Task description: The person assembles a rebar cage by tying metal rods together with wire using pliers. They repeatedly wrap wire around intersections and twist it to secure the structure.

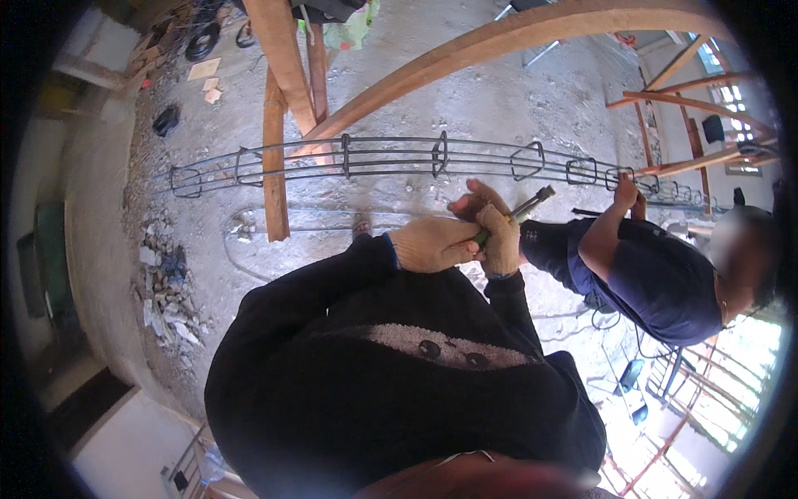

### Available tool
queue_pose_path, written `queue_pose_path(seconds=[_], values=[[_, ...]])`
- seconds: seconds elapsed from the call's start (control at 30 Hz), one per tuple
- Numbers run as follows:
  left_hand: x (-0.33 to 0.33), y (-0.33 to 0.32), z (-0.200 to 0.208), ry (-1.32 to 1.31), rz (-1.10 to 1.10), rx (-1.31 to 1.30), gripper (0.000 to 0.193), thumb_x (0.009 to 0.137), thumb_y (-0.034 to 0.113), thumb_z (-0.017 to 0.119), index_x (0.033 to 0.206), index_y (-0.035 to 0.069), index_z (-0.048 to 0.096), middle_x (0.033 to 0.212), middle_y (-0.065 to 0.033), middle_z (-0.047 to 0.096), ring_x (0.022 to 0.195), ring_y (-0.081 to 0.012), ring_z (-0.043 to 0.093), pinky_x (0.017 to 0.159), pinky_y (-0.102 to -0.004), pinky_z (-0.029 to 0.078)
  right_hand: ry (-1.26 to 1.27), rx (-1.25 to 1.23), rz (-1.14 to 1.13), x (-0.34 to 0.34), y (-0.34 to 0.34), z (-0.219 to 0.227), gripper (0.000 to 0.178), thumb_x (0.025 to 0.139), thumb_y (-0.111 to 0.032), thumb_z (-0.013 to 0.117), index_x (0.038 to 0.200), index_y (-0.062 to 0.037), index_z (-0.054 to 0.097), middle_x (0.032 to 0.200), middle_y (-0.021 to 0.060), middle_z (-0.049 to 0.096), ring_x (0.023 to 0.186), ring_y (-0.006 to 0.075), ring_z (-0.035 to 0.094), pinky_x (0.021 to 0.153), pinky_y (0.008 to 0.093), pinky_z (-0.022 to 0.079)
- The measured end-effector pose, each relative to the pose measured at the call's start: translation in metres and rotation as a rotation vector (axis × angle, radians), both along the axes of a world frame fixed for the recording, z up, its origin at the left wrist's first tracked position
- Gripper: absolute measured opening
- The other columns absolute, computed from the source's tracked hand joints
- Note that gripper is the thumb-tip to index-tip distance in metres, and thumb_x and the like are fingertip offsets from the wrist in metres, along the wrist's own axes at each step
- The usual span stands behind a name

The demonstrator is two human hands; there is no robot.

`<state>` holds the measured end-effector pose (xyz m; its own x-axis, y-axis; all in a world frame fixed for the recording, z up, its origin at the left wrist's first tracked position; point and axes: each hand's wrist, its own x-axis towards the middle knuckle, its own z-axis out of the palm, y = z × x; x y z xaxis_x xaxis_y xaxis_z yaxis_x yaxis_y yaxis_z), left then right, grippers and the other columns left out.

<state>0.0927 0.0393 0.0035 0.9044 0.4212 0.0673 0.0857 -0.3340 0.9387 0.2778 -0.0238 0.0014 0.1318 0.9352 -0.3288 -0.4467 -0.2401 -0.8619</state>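
Note:
My left hand [432, 244], in a beige work glove, reaches across in front of my chest. Its fingers close at the green-handled end of a pair of pincers [530, 204]. Around the same tool is my right hand [500, 239], also gloved, with bare fingertips showing above it and pointing left. The metal head of the pincers sticks out up and to the right. Where my fingers overlap, the exact grip is hidden. Just beyond my hands runs a long rebar cage [391, 158] of thin bars with square stirrups, crossing from left to right.
To my right a co-worker [657, 274] in dark clothes bends over, hands on the cage. Wooden props [274, 158] and a long beam [499, 50] cross ahead. Rubble [170, 299] lies on the concrete floor at left, near a black coil [202, 41].

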Motion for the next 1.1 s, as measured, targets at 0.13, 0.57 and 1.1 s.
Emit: queue_pose_path(seconds=[0.13, 0.57, 1.1], values=[[-0.006, 0.008, -0.033, 0.104, 0.285, -0.209, 0.036, 0.101, 0.033, 0.065, 0.123, 0.005, 0.071, 0.107, -0.0215, 0.072, 0.103, -0.038, 0.072, 0.089, -0.0474, 0.055, -0.128, -0.421, 0.098, 0.035, -0.03, -0.003, 0.043, 0.094, -0.021, 0.063, 0.123, 0.0085, 0.071, 0.097, 0.0118, 0.074, 0.08, 0.0204, 0.072, 0.074, 0.0317, 0.059], [0.048, 0.004, -0.122, 0.207, -0.067, -0.556, 0.028, 0.105, 0.023, 0.065, 0.119, -0.001, 0.069, 0.11, -0.0166, 0.077, 0.108, -0.0279, 0.074, 0.099, -0.0417, 0.056, -0.694, -0.19, 0.198, 0.045, -0.075, 0.01, 0.028, 0.098, -0.024, 0.065, 0.104, 0.0008, 0.076, 0.088, 0.0069, 0.072, 0.082, 0.0155, 0.064, 0.076, 0.0336, 0.051], [0.015, 0.014, -0.217, 0.131, 0.694, -1.628, 0.043, 0.11, 0.052, 0.054, 0.135, 0.019, 0.063, 0.122, 0.0003, 0.069, 0.108, -0.0215, 0.067, 0.091, -0.0436, 0.053, 0.33, -0.085, -0.139, -0.004, -0.073, -0.075, 0.063, 0.085, -0.002, 0.066, 0.147, 0.0034, 0.055, 0.154, 0.0176, 0.056, 0.137, 0.038, 0.059, 0.12, 0.0521, 0.048]])
